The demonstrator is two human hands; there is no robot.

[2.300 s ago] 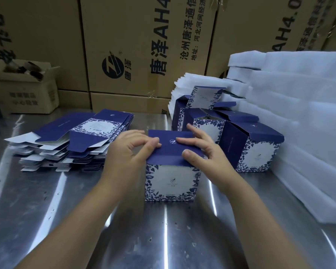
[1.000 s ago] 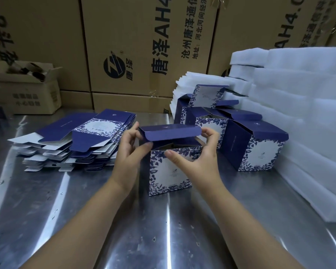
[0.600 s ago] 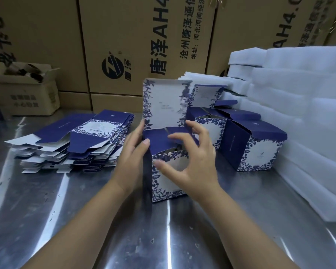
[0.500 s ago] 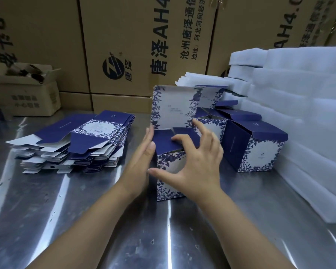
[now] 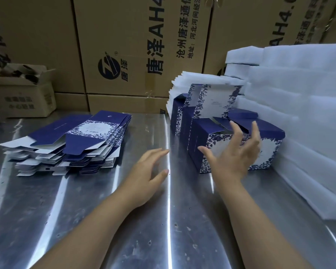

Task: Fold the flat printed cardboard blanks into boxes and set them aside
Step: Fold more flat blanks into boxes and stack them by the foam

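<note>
Both hands hold nothing: the left hand [image 5: 148,171] hovers over the counter [image 5: 105,210], the right hand [image 5: 236,155] spreads before the folded box [image 5: 197,141] (lid upright) beside finished boxes [image 5: 273,133]; flat blanks [image 5: 76,140] lie stacked left.

blanks [image 5: 81,140] left, boxes [image 5: 208,140] right, on table [image 5: 163,230]

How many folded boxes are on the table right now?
4: nearest box at the right hand, right box beside the foam, middle box behind the nearest, rear box far left. More may be hidden.
</note>
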